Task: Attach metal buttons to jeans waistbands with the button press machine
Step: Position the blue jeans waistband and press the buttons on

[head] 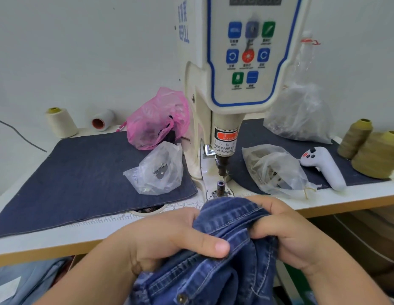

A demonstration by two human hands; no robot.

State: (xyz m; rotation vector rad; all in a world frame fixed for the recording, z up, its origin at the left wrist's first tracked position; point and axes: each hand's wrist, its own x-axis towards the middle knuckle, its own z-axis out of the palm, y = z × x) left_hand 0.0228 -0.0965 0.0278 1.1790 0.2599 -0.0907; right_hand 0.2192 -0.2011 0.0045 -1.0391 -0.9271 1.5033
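Garment-factory workstation. A cream industrial button press machine (235,84), with a coloured keypad and a finger-warning label above its punch, stands on a white worktable (356,198) whose front strip is printed with a ruler scale. Dark denim mats (81,172) cover the tabletop on both sides of the machine. Cones of cream (60,123) and olive sewing thread (376,155), and plastic bags of small metal hardware (157,170), line the surface. Blue jeans (224,249) are held at the table's front edge.

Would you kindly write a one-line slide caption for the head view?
Both hands, left and right, grip a jeans waistband just before the button press machine's lower post.
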